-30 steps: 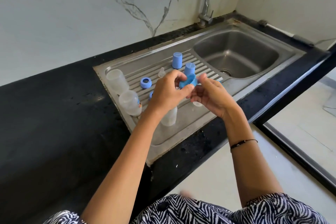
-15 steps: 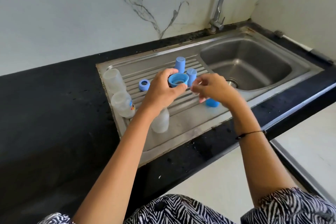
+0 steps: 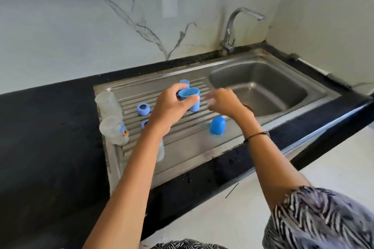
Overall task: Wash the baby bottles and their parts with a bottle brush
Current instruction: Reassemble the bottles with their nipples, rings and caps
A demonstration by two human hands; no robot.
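Single head view, looking forward-down (steeply) at sink (image 3: 315,107) and drainboard (image 3: 182,147), close range.

Two bottles (image 3: 112,119) lie left of rings (image 3: 143,109) on drainboard (image 3: 182,147).

White marble-look walls (image 3: 81,16) with grey veins meet in a corner at the right, behind a black stone worktop (image 3: 40,137). A steel sink unit (image 3: 263,91) is set into the worktop — ribbed drainer on the left, basin on the right. A chrome tap (image 3: 232,28) stands at the back edge of the basin, its spout pointing right. Below the worktop's front edge lies a pale floor (image 3: 232,218) — bright daylight falls across it.
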